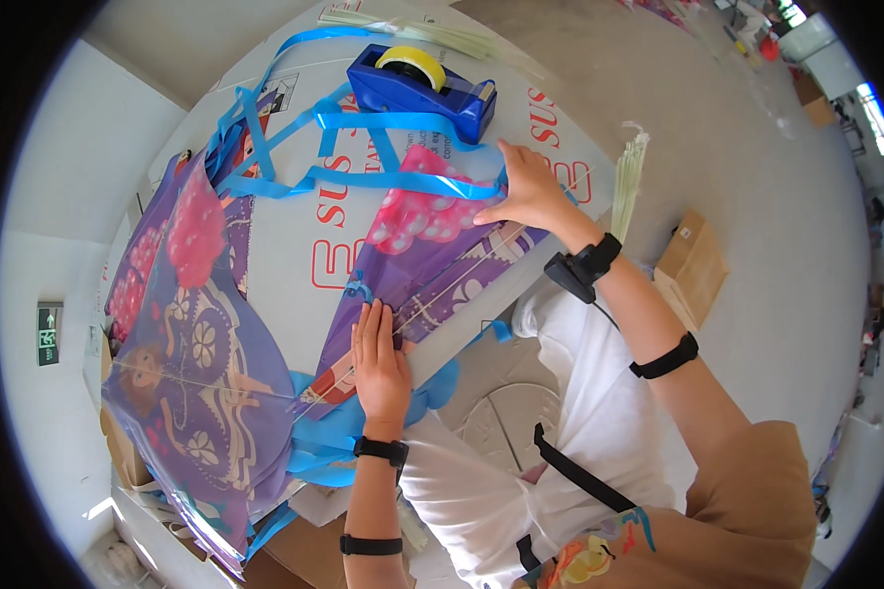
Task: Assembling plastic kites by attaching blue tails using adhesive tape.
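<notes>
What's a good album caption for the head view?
Left hand flat on a thin, printed purple-and-pink sheet; right hand spread by glossy blue ribbon.

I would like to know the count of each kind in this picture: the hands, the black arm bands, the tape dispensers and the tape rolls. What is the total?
Left hand and right hand: 2
Black arm bands: 4
Tape dispenser: 1
Tape roll: 1
Total: 8
</notes>
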### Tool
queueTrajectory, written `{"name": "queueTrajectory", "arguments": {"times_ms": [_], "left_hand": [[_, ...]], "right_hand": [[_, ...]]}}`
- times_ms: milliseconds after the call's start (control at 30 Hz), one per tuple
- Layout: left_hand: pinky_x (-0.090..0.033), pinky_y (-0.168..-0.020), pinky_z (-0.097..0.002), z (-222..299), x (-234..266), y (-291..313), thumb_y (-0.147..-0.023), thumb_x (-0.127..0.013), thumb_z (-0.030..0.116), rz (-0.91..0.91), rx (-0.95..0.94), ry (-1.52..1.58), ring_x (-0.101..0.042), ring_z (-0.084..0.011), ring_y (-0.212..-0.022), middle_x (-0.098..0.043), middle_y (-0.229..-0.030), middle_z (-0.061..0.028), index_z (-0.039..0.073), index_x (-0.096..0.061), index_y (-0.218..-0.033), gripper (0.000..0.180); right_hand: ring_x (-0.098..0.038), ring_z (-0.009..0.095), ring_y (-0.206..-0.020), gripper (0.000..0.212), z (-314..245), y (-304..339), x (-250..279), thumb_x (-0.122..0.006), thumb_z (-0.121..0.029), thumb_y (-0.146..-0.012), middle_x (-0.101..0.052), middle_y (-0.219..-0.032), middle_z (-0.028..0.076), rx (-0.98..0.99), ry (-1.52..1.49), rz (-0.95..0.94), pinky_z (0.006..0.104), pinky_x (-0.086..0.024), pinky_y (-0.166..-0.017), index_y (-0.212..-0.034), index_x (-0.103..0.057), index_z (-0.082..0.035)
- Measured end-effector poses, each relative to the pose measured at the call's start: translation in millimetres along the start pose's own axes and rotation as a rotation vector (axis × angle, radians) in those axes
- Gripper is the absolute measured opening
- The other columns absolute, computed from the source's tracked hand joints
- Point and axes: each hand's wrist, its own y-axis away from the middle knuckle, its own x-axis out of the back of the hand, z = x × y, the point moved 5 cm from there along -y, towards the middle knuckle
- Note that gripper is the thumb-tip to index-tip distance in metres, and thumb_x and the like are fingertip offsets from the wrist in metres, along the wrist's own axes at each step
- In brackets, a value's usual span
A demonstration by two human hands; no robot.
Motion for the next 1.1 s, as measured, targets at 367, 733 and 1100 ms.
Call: {"name": "queueTrajectory", "arguments": {"times_ms": [367, 733, 1100], "left_hand": [[-0.036, -0.122, -0.0515, 0, 1, 1, -0.088, -0.059, -0.004, 0.004, 0.007, 0.009, -0.046, -0.0337, -0.145, -0.053, -0.150, -0.0138, -0.001, -0.055, -0.142, 0.055], [-0.037, -0.122, -0.0516, 0, 2, 0, -0.087, -0.062, -0.004, 0.013, -0.003, 0.011, -0.047, -0.0350, -0.142, -0.053, -0.150, -0.0148, -0.001, -0.055, -0.142, 0.055], [-0.036, -0.121, -0.0519, 2, 6, -1, -0.087, -0.064, -0.003, 0.008, 0.026, 0.040, -0.047, -0.0351, -0.143, -0.054, -0.149, -0.0146, -0.001, -0.056, -0.140, 0.053]], "right_hand": [[-0.070, 0.026, -0.093, 0.037, 37, -46, 5, -0.080, -0.026, -0.082, -0.072, -0.096, 0.016, -0.206, -0.486, 0.066, 0.0372, -0.054, -0.083, -0.101, -0.072, 0.004], [-0.061, 0.029, -0.127, 0.036, 85, -73, 157, -0.058, -0.020, -0.103, -0.067, -0.130, 0.015, 0.108, -1.879, -0.453, 0.0439, -0.048, -0.109, -0.133, -0.057, 0.000], [-0.063, 0.038, -0.125, 0.063, 229, -157, 278, -0.073, -0.048, -0.091, -0.067, -0.131, 0.022, -0.513, 0.172, 0.115, 0.0489, -0.050, -0.105, -0.125, -0.063, 0.003]]}}
